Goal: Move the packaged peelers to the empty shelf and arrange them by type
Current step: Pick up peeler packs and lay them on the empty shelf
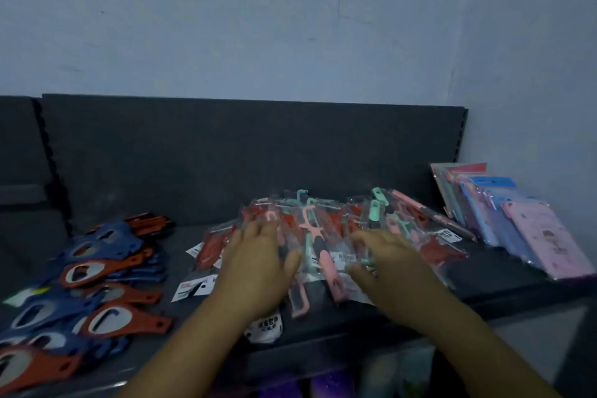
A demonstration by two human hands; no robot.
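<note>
We found the peelers (326,236) lying in a loose heap of clear packets at the middle of the dark shelf (181,236), pink, mint and red handles mixed together with no sorting by type visible. White labels showed at the heap's left and front edges.

The left hand (258,263) lay palm down on the left part of the heap, fingers fairly straight and spread, pressing on the packets; we saw no packet gripped. The right hand (391,263) lay palm down on the right part, fingers likewise extended over the packets. Whether its fingertips were hooked round any packet we could not tell, as the picture was blurred.

To the left, apart from the heap, lay a spread of blue and orange openers (90,287). To the right, flat packets (504,216) in blue, pink and red leaned in a row near the shelf's end, just beside the heap.
</note>
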